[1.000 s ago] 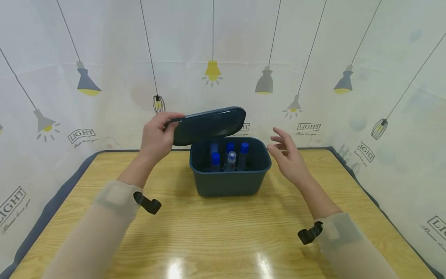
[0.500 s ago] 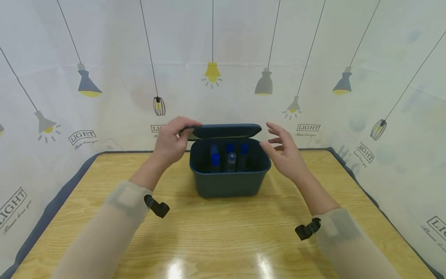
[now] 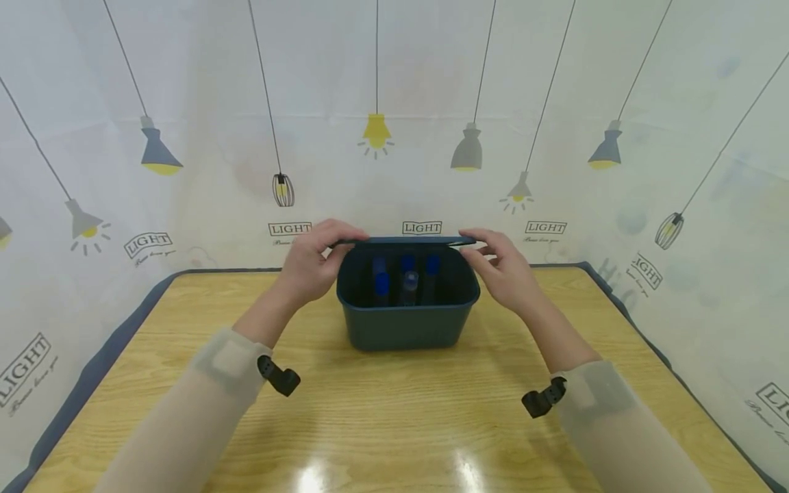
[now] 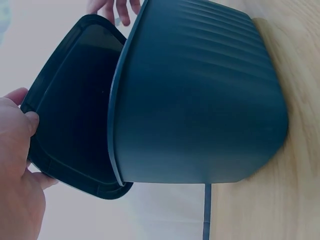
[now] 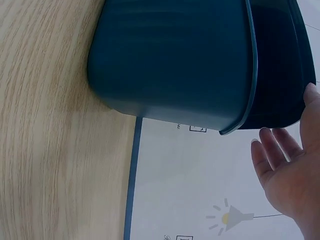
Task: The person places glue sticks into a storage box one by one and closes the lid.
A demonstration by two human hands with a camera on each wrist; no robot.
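Note:
A dark teal plastic storage box (image 3: 407, 330) stands uncovered on the table. Inside, several small clear bottles (image 3: 409, 290) stand upright, most with blue caps. Its matching lid (image 3: 407, 240) is held tilted above the back rim, underside towards the box in the left wrist view. My left hand (image 3: 311, 267) grips the lid's left end, thumb on the underside and fingers over the top. At the right end, my right hand (image 3: 502, 270) has the lid's corner between thumb and fingers. In the right wrist view the thumb (image 5: 311, 94) touches the lid's edge.
The wooden table (image 3: 394, 411) has a dark blue edge strip. Behind it hangs a pale backdrop (image 3: 419, 171) printed with lamps. A small black camera (image 3: 279, 375) sits on the left wrist, another camera (image 3: 544, 398) on the right.
My left hand has brought the lid down and right, levelling it behind the box's back rim. My right hand has moved slightly left and taken the lid's right end. The box has stayed put.

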